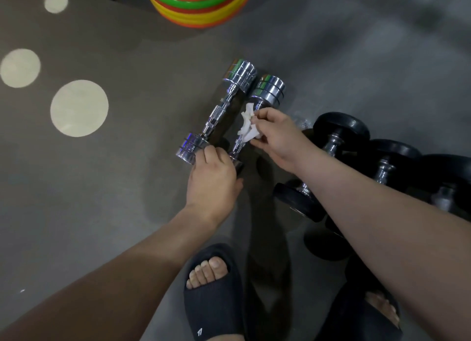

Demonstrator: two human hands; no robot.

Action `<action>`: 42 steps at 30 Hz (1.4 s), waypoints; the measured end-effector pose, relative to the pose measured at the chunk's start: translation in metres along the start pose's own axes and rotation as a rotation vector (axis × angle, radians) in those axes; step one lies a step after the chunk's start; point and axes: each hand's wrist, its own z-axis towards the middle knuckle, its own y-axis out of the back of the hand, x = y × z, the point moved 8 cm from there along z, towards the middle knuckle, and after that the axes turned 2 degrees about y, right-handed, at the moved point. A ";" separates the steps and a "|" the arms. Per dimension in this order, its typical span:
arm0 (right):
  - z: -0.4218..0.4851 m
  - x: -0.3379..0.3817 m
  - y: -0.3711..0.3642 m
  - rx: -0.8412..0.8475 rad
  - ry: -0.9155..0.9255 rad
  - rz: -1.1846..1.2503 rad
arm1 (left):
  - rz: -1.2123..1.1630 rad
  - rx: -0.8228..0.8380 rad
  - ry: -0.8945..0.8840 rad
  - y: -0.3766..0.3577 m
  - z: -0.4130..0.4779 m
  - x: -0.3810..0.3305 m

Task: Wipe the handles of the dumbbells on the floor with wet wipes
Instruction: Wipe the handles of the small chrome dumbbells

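Two chrome dumbbells lie side by side on the grey floor. The left chrome dumbbell [217, 110] shows its bare knurled handle. The right chrome dumbbell [267, 90] has its handle mostly covered by a crumpled white wet wipe [247, 125]. My right hand [277, 136] pinches that wipe against the handle. My left hand [214, 175] rests curled over the near head of the right chrome dumbbell, hiding it, and touches the near head of the left one.
Black rubber-headed dumbbells [339, 134] lie in a row at the right, under my right forearm. A stack of coloured discs [198, 4] stands at the top. My feet in dark slides [211, 292] are at the bottom. Pale round light spots [79, 108] mark the floor at left.
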 end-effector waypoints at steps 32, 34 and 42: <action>-0.016 0.036 0.015 -0.105 0.583 -1.123 | -0.280 -0.085 0.090 -0.007 -0.013 0.006; -0.015 0.037 0.014 -0.058 0.619 -1.152 | -0.253 -0.107 0.084 -0.006 -0.013 0.004; -0.012 0.042 0.000 -0.083 0.692 -1.230 | -0.223 -0.154 0.076 -0.008 -0.017 0.003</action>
